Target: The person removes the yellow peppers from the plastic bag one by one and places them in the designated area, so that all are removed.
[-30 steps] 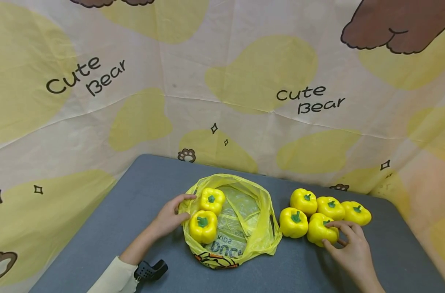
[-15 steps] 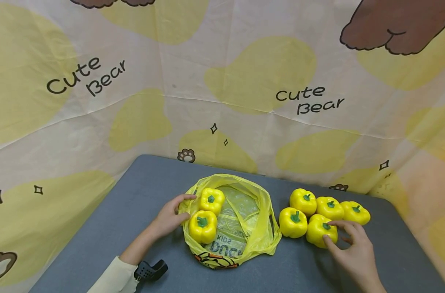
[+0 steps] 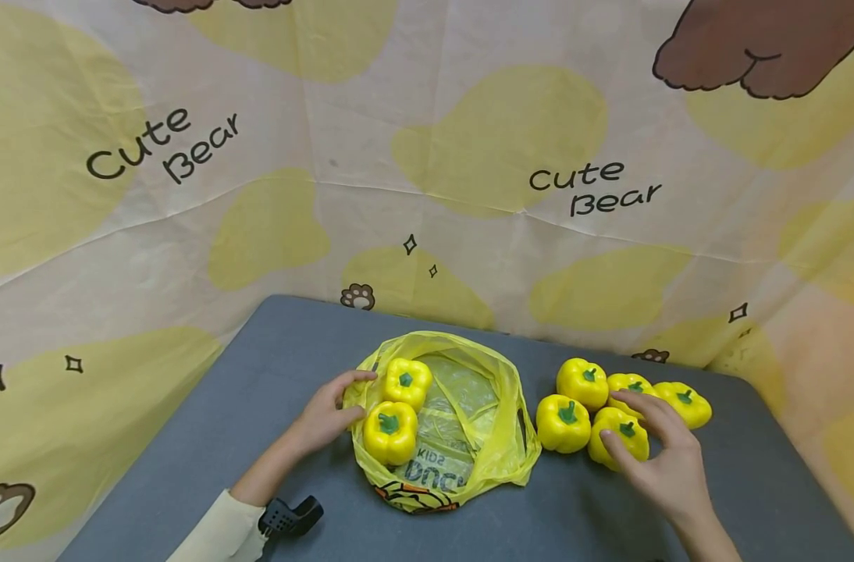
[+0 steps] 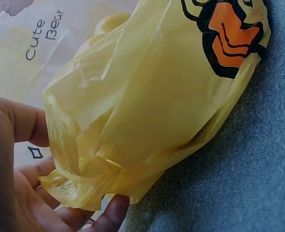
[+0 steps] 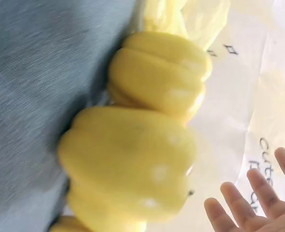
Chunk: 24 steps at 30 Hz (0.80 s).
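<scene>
My left hand (image 3: 325, 414) holds the left rim of a yellow plastic bag (image 3: 507, 460), its thumb and fingers around crumpled plastic (image 4: 79, 186) in the left wrist view. Inside the bag, two yellow bell peppers with green stems, a front one (image 3: 389, 437) and a rear one (image 3: 407, 382), sit at the left. Over the front right bell pepper (image 3: 629, 441) hovers my right hand (image 3: 662, 453). The right wrist view shows that hand's fingers (image 5: 263, 188) spread, with no pepper between them. In the head view they overlap the middle back pepper (image 3: 627, 382).
Beside the bag's right edge stands another bell pepper (image 3: 563, 424), with one more (image 3: 582, 382) behind it and one (image 3: 685, 404) at the far right. All rest on a grey table (image 3: 279, 351). A printed cloth (image 3: 455, 140) hangs behind it.
My right hand, earlier with thumb and fingers at the front right pepper, has come away from it and shifted slightly up and left. My left hand and the bag stay in place.
</scene>
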Available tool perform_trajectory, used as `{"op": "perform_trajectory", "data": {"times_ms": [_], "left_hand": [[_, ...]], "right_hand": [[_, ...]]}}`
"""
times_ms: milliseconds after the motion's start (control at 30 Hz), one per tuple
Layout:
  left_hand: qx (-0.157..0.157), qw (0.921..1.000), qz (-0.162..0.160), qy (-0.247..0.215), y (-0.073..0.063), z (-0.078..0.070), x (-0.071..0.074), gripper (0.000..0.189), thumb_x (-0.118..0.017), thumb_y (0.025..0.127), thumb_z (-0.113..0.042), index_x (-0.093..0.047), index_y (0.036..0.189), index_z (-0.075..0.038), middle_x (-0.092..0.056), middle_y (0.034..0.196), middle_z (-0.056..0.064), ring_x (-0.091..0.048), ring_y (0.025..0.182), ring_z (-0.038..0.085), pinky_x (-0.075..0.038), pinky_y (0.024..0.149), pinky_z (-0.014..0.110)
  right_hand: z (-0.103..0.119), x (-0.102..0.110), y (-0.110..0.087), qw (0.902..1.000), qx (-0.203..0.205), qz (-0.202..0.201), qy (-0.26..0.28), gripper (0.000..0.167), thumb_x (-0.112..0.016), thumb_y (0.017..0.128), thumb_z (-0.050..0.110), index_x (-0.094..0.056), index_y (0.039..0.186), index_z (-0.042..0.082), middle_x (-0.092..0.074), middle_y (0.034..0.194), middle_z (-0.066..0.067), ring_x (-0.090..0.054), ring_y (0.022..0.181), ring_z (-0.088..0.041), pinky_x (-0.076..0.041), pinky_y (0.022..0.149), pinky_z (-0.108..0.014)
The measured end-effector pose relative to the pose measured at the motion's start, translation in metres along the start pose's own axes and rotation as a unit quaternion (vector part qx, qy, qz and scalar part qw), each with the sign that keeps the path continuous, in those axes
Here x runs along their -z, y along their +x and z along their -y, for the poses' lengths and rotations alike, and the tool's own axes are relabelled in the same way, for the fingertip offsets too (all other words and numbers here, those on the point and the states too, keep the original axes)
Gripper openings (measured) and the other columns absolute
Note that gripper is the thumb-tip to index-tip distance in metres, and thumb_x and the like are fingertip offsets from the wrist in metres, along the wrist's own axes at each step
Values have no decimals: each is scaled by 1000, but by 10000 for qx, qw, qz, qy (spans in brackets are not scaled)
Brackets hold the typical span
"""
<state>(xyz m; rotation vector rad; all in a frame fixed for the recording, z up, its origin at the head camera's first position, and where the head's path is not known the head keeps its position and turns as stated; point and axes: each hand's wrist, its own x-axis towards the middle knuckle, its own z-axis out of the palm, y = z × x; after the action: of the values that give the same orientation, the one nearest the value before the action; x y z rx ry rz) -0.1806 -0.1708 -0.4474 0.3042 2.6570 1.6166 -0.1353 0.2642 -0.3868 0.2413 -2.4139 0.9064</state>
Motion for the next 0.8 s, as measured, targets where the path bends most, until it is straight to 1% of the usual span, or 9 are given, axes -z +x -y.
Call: {"op": "perform_trajectory", "data": {"times_ms": [33, 133, 267, 400, 500, 567, 700, 800], "left_hand": [[3, 10000, 0, 2, 0, 0, 0, 52, -58, 79, -2, -55, 131, -10, -51, 141, 15, -46, 120, 28, -42, 94, 39], [-2, 10000, 4, -6, 0, -1, 0, 52, -58, 80, -3, -55, 131, -10, -51, 141, 14, -46, 123, 28, -41, 95, 41], [-25, 10000, 2, 22, 0, -1, 0, 51, -58, 80, -3, -55, 130, -10, -51, 140, 14, -45, 126, 29, -41, 97, 42], [4, 10000, -12, 31, 0, -1, 0, 51, -58, 80, -3, -55, 131, -10, -51, 141, 14, -46, 123, 28, -42, 93, 40], [29, 10000, -17, 5, -1, -2, 0, 52, -58, 80, -3, -55, 131, -10, -51, 141, 13, -46, 122, 28, -41, 93, 39], [7, 10000, -12, 6, -1, -2, 0, 52, -58, 80, -3, -55, 131, -10, -51, 141, 14, -45, 123, 29, -42, 93, 39], [-11, 10000, 0, 14, 0, -2, 0, 51, -58, 80, -3, -55, 131, -10, -50, 141, 14, -45, 124, 29, -42, 92, 39], [22, 10000, 4, -1, -1, -2, 0, 51, -58, 80, -2, -55, 131, -11, -50, 142, 14, -45, 124, 29, -42, 93, 38]], "right_hand": [[2, -1, 2, 10000, 39, 31, 69, 49, -82, 69, 5, -69, 116, 16, -60, 114, 14, -45, 105, 13, -37, 80, -9], [6, -6, 7, 9993, 222, 100, 282, 49, -81, 70, 3, -68, 116, 14, -62, 115, 5, -47, 105, 10, -39, 81, -10], [16, -12, 14, 9975, 375, 162, 570, 51, -80, 69, 1, -68, 117, 13, -62, 115, -4, -49, 105, 7, -40, 81, -8], [29, -20, 21, 9944, 406, 266, 937, 52, -80, 69, 0, -68, 117, 13, -62, 117, -4, -51, 105, 3, -42, 81, -9], [37, -27, 25, 9921, 471, 381, 1095, 51, -80, 70, 1, -67, 118, 13, -62, 120, -3, -52, 107, 3, -45, 81, -13], [40, -32, 28, 9901, 589, 476, 1183, 51, -79, 71, 1, -67, 120, 12, -62, 121, -4, -52, 109, 3, -47, 82, -14], [46, -44, 33, 9841, 814, 621, 1455, 51, -77, 73, -1, -65, 121, 10, -60, 124, -7, -53, 109, 2, -52, 81, -22], [54, -53, 35, 9785, 823, 718, 1749, 50, -76, 74, -1, -65, 121, 10, -60, 124, -6, -54, 108, 2, -55, 79, -29]]}}
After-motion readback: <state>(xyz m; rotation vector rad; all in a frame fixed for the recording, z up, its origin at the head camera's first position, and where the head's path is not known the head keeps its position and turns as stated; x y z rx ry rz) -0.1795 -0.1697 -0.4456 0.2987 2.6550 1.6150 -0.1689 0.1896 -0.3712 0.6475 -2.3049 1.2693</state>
